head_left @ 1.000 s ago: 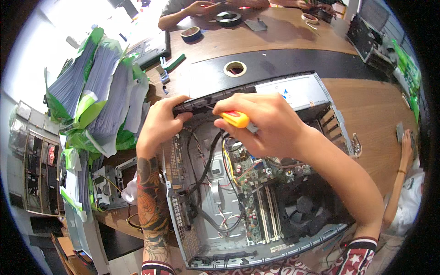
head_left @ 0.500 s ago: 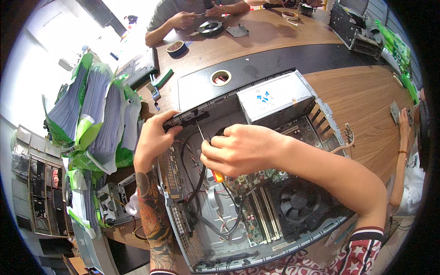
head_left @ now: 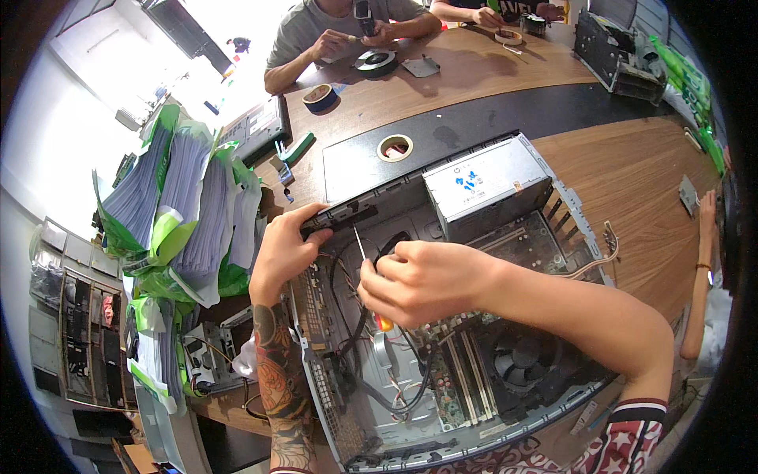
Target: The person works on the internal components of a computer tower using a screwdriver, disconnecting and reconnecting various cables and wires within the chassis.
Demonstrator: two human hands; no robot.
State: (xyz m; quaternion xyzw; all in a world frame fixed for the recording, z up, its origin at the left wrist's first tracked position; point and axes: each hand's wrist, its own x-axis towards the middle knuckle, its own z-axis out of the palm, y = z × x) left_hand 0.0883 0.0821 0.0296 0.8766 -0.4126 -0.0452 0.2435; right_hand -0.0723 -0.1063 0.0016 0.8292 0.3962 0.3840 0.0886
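Observation:
An opened desktop computer case lies before me, its inside showing. My left hand is closed on the case's far left corner, thumb inside the wall and fingers over the rim. My right hand is wrapped round a screwdriver, whose orange-and-red handle end shows below the fist. Its thin metal shaft points up and away, the tip near the inner far wall beside my left thumb; whether it touches is unclear. Black cables run below the hand. Right of them sit memory slots and a black fan.
A silver power supply fills the case's far right. Beyond the case lie a tape roll, a green-handled brush and a laptop. Green-wrapped paper stacks stand left. Co-workers' hands are across the table; another person's arm is at right.
The whole view has shifted, so the case and both hands appear slightly farther right and lower. Both hands keep their grips, and the screwdriver's tip stays near the same wall.

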